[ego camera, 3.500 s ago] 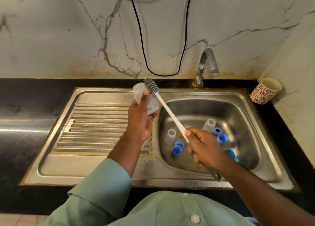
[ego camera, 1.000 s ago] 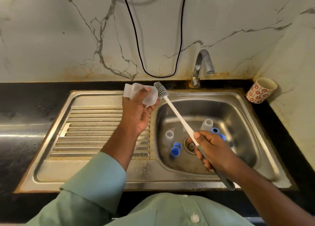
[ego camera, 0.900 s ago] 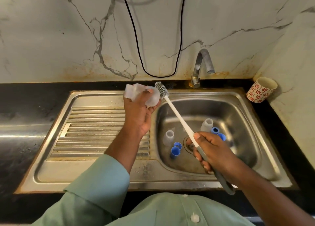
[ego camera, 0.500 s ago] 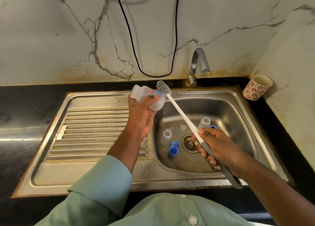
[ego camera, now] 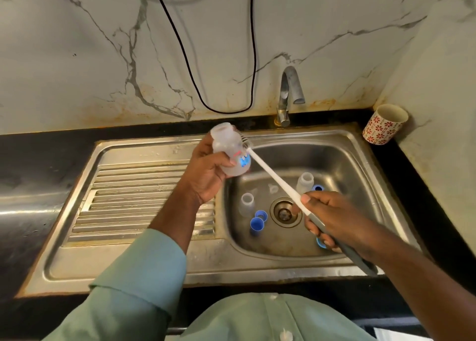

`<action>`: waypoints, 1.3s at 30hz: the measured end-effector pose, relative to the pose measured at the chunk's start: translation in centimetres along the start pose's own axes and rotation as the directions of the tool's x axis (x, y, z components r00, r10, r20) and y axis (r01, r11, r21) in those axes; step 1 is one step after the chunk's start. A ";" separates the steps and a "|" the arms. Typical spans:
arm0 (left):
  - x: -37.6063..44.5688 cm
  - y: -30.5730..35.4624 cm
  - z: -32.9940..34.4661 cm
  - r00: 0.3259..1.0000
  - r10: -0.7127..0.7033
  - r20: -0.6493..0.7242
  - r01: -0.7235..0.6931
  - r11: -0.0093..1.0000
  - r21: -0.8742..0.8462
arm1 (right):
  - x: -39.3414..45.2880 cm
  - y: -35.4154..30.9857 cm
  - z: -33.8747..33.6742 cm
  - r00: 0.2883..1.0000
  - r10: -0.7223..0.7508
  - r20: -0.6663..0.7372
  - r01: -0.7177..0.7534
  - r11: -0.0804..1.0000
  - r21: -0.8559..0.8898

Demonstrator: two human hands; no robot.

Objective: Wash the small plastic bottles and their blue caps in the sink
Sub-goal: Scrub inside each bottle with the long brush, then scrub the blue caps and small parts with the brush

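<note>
My left hand (ego camera: 206,170) grips a small translucent plastic bottle (ego camera: 228,145) with a blue label, held over the sink's left rim with its open neck pointing up and away. My right hand (ego camera: 332,218) holds a bottle brush (ego camera: 273,176) by its grey handle; the bristle head lies against the bottle's right side, partly hidden behind it. Down in the sink basin (ego camera: 342,160) stand two more bottles (ego camera: 246,204) (ego camera: 305,182) and several blue caps (ego camera: 256,224) near the drain (ego camera: 284,212). One cap (ego camera: 320,243) shows under my right hand.
The tap (ego camera: 289,93) stands behind the basin and is not running. A ribbed steel drainboard (ego camera: 134,199) lies to the left. A white cup with red flowers (ego camera: 385,124) sits on the black counter at the back right corner. A black cable (ego camera: 195,83) hangs down the marble wall.
The bottle has turned in my left hand from lying sideways to neck-up, with its blue label now showing. The brush head moved from beside the bottle to behind its right side.
</note>
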State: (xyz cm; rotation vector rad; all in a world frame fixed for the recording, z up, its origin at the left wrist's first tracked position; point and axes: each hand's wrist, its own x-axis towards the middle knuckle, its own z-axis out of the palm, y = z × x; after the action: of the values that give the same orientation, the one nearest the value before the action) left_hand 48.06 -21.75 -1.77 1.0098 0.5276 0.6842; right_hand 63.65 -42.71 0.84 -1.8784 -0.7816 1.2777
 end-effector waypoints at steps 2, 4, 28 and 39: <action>0.2 -0.4 0.2 0.990 0.033 -0.140 -0.020 0.995 0.096 | -0.1 0.7 -1.0 1.000 -0.026 -0.001 0.026 1.000 -0.007; 0.1 -1.6 1.3 0.987 0.035 -0.154 0.002 0.972 0.233 | 0.5 1.3 -1.5 0.999 -0.043 -0.032 0.043 0.999 -0.007; 4.1 -19.0 6.0 0.952 -0.302 -0.050 0.055 0.008 0.998 | 9.1 11.4 -9.6 0.982 0.150 -0.117 -0.160 0.984 -0.081; 3.1 -25.4 5.6 0.772 -0.636 0.012 -0.218 -0.247 0.944 | 10.6 12.0 -9.4 0.988 0.139 -0.060 -0.148 0.969 -0.197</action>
State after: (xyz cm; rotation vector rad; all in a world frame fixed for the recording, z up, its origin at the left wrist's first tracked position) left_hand 60.87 -31.91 -22.27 2.5184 0.6909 -0.8248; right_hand 76.97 -42.97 -12.09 -2.1533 -0.7873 1.2778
